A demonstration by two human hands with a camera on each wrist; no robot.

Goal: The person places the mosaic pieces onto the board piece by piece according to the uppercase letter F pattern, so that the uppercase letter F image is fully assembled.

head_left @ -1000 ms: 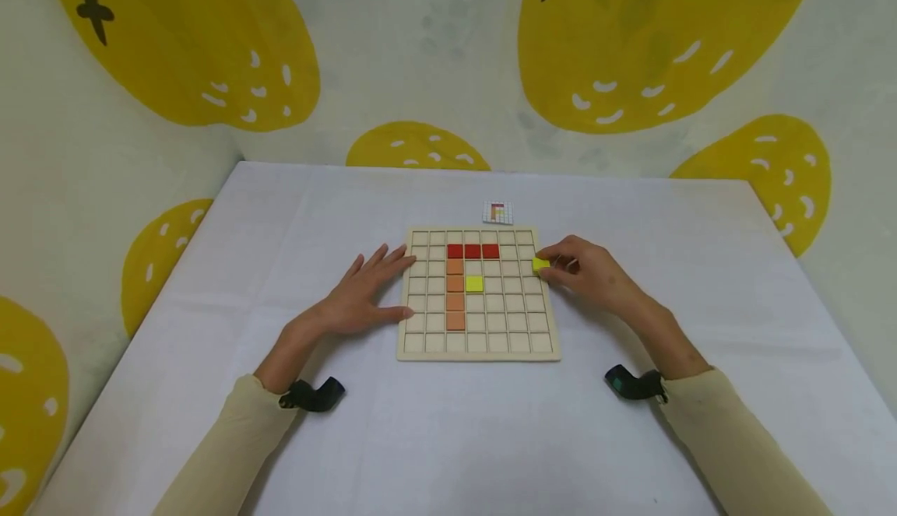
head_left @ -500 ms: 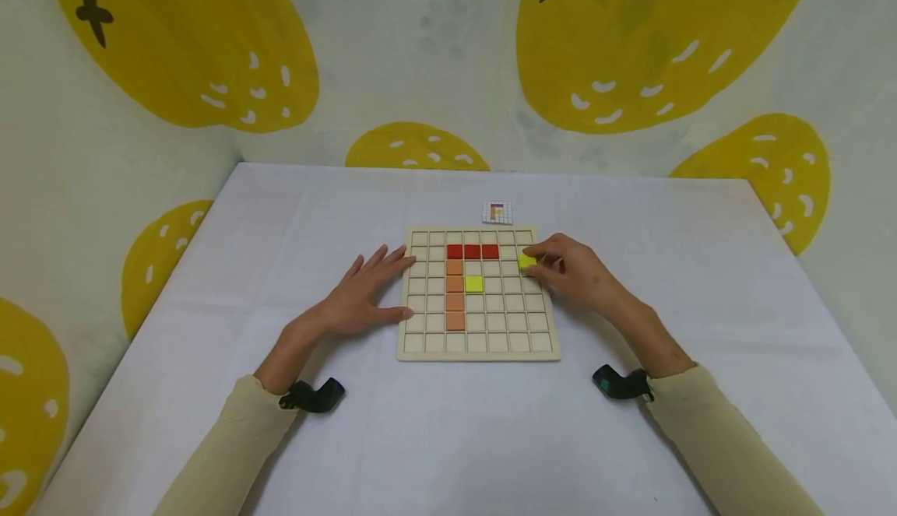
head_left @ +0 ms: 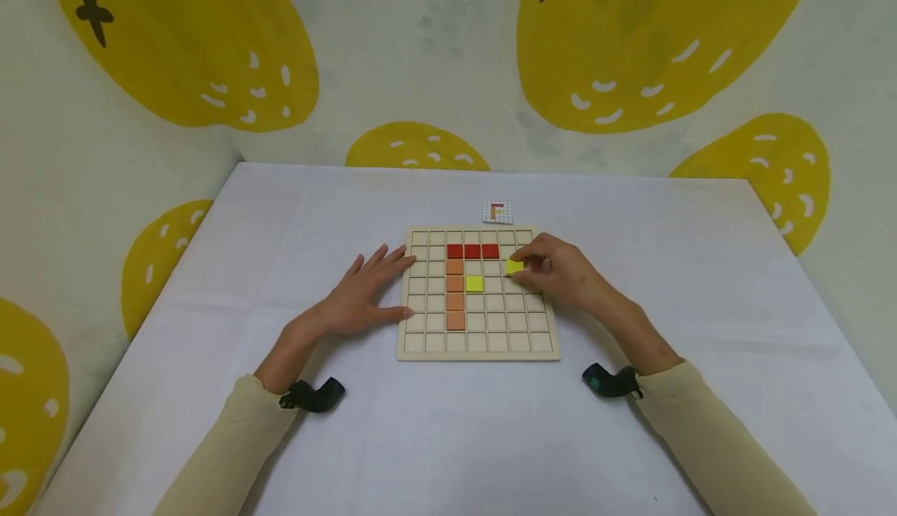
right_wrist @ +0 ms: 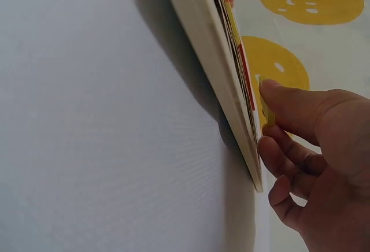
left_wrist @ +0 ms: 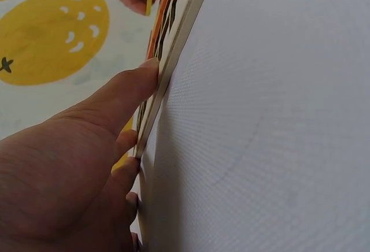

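A square wooden grid board (head_left: 479, 356) lies on the table. Three red tiles (head_left: 473, 251) form a row near its top, with a column of orange tiles (head_left: 455, 302) below the leftmost one. One yellow tile (head_left: 474, 284) sits beside that column. My right hand (head_left: 571, 271) pinches a second yellow tile (head_left: 515, 267) between thumb and fingers over the board's right part; the right wrist view shows this tile (right_wrist: 267, 107) held just above the surface. My left hand (head_left: 357, 298) is spread, its thumb and fingertips resting on the board's left edge.
Behind the board lies a small card (head_left: 497, 212) printed with a coloured grid pattern. A white cloth (head_left: 448, 438) covers the table, which meets a wall with yellow fruit shapes at the back. Black wrist cameras (head_left: 610, 381) stick out from both sleeves.
My right hand has carried the pinched yellow tile leftward, from the board's right edge to over its right-hand columns. My left hand and the other tiles have stayed put.
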